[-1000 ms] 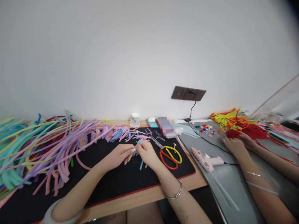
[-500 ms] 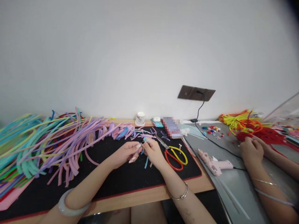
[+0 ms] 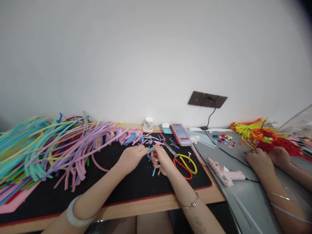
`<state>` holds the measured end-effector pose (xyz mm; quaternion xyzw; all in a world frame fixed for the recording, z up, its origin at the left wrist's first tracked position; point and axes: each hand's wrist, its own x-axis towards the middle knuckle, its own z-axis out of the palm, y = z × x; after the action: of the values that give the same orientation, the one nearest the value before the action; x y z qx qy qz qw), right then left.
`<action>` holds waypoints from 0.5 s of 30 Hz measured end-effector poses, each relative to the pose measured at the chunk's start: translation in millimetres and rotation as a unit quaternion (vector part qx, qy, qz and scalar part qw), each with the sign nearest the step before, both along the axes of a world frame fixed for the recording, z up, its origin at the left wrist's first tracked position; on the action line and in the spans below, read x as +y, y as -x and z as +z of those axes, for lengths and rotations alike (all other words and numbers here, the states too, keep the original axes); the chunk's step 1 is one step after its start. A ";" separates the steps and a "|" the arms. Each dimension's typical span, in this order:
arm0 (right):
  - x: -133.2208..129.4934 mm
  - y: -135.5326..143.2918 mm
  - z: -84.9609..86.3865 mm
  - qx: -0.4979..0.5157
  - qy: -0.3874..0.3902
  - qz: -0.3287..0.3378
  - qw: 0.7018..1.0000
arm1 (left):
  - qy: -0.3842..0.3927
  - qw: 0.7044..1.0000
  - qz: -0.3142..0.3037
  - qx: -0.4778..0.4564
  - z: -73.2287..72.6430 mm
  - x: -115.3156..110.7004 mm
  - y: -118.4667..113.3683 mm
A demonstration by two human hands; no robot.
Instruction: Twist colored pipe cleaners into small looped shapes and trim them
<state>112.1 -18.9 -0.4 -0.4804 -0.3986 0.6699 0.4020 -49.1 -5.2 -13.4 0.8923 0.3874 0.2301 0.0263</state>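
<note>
Over the black mat point(image 3: 117, 193), my left hand point(image 3: 133, 159) is closed, its back turned up and its fingertips mostly hidden. My right hand point(image 3: 161, 160) is pinched, its thumb and forefinger on a short light-blue pipe cleaner point(image 3: 151, 149). The pipe cleaner spans the small gap between both hands' fingertips. Cut blue and purple pipe cleaner bits point(image 3: 154, 171) lie just under and beyond my hands. Scissors point(image 3: 181, 162) with one red and one yellow handle rest to the right of my right hand, blades pointing away from me.
A big heap of pastel pipe cleaners point(image 3: 48, 149) covers the left. Behind stand a paper cup point(image 3: 148, 124) and a phone point(image 3: 181, 134). On the grey table at right are a pink glue gun point(image 3: 226, 174), its black cord, pom-poms point(image 3: 223, 138) and a co-worker's hands point(image 3: 262, 162).
My left hand has rolled over, its back now up and its fingers hidden. The light-blue pipe cleaner now shows between my hands. The co-worker's hands have moved apart.
</note>
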 end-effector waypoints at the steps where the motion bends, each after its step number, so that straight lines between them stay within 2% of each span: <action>1: -0.1 0.3 -1.2 -0.009 -0.017 -0.006 1.000 | -0.002 1.000 0.001 0.007 0.1 -0.3 -0.9; 5: 1.3 -1.3 -7.2 -0.033 -0.104 -0.002 0.994 | 0.033 0.999 -0.017 -0.025 2.4 -1.3 -2.8; 7: 2.9 -3.7 -9.3 -0.059 -0.142 0.008 0.988 | 0.112 0.989 -0.044 -0.087 4.5 -1.2 -3.2; 8: 3.7 -5.1 -9.8 -0.074 -0.163 0.011 0.984 | 0.175 0.974 -0.060 -0.130 5.6 -1.1 -3.5; 10: 4.3 -7.5 -9.5 -0.087 -0.212 0.022 0.973 | 0.322 0.914 -0.099 -0.224 7.2 -1.0 -4.0; 12: 3.3 -9.0 -7.8 -0.075 -0.259 0.045 0.962 | 0.451 0.825 -0.137 -0.313 7.4 -1.8 -4.3; 15: -0.2 -8.8 -4.7 -0.034 -0.299 0.083 0.950 | 0.575 0.693 -0.176 -0.398 5.4 -5.0 -4.3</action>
<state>120.9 -19.1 -5.1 -0.3257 -0.6326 0.5345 0.4561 -44.8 -10.2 -7.9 0.5798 0.2333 0.2867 0.7261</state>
